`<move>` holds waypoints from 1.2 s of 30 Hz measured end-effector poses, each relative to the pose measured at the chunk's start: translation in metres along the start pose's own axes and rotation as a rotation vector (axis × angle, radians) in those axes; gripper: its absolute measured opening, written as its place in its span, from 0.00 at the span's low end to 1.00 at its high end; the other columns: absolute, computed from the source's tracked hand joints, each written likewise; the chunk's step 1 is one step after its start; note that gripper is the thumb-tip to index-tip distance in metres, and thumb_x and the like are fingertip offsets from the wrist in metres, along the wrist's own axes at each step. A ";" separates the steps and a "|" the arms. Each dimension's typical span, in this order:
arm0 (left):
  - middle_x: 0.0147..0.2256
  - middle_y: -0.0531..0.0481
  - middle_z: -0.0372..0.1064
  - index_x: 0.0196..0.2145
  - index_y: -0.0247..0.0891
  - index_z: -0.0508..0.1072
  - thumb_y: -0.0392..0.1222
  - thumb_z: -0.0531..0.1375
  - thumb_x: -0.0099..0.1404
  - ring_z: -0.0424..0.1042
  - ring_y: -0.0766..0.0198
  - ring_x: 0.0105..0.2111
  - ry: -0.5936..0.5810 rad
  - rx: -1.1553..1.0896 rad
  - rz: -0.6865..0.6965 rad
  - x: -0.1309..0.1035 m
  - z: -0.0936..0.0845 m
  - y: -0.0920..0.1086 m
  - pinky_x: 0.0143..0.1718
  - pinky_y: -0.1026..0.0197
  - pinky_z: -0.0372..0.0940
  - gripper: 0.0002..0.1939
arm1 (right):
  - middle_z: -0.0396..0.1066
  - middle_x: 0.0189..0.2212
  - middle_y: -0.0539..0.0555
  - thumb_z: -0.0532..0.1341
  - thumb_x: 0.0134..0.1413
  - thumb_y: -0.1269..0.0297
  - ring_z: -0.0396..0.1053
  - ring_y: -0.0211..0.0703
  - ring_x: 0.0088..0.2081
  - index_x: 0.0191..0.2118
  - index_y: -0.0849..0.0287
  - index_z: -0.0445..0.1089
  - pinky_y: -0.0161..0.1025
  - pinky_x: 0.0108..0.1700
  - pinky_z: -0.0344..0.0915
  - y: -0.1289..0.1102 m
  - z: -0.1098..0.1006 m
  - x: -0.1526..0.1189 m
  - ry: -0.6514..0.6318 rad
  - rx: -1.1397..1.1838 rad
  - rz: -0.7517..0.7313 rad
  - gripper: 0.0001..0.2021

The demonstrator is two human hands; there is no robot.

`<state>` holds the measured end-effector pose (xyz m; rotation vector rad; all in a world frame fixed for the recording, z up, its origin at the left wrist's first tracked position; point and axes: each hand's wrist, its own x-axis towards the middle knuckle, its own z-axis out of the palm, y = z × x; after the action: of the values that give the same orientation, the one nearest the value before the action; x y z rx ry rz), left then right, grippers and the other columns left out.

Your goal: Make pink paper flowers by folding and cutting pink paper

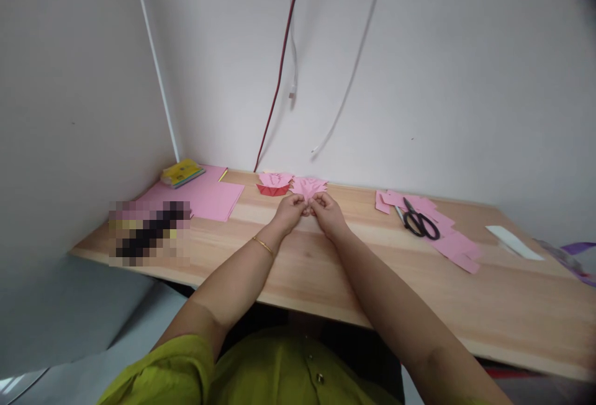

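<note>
A pink paper piece with creases and a jagged outer edge fans out beyond my fingertips. My left hand pinches its narrow near end from the left. From the right, my right hand pinches the same end, and the fingertips of both hands nearly meet. Just left of it lies another jagged pink paper piece, with a red folded paper piece at its near side. The exact folds under my fingers are hidden.
Black-handled scissors lie on pink paper scraps to the right, near a white strip. Pink sheets and a yellow packet are at the left, beside a blurred-out item. Cables hang along the wall.
</note>
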<state>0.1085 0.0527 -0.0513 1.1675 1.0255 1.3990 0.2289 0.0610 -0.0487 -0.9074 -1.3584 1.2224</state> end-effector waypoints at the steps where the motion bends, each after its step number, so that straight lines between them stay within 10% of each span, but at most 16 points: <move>1: 0.17 0.57 0.61 0.20 0.36 0.63 0.39 0.63 0.50 0.63 0.71 0.20 0.008 -0.011 -0.003 0.000 0.000 0.000 0.25 0.65 0.59 0.11 | 0.62 0.18 0.44 0.64 0.44 0.55 0.62 0.34 0.21 0.30 0.57 0.62 0.34 0.27 0.61 -0.001 0.000 0.000 0.002 -0.003 -0.009 0.13; 19: 0.18 0.53 0.65 0.21 0.35 0.69 0.39 0.58 0.55 0.62 0.70 0.20 -0.102 0.328 0.071 0.000 -0.008 0.009 0.26 0.65 0.58 0.07 | 0.60 0.19 0.45 0.64 0.43 0.52 0.56 0.33 0.22 0.26 0.58 0.62 0.33 0.27 0.53 0.002 -0.006 0.001 -0.008 -0.004 0.007 0.15; 36: 0.24 0.53 0.67 0.24 0.33 0.71 0.40 0.66 0.46 0.64 0.70 0.26 0.008 -0.044 -0.002 0.002 -0.006 0.009 0.32 0.65 0.59 0.09 | 0.55 0.17 0.45 0.60 0.46 0.54 0.51 0.34 0.22 0.22 0.58 0.60 0.33 0.25 0.48 -0.009 -0.005 -0.006 -0.060 -0.358 -0.035 0.14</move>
<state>0.1012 0.0537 -0.0428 1.1294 0.9963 1.4185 0.2355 0.0549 -0.0419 -1.0948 -1.6670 1.0020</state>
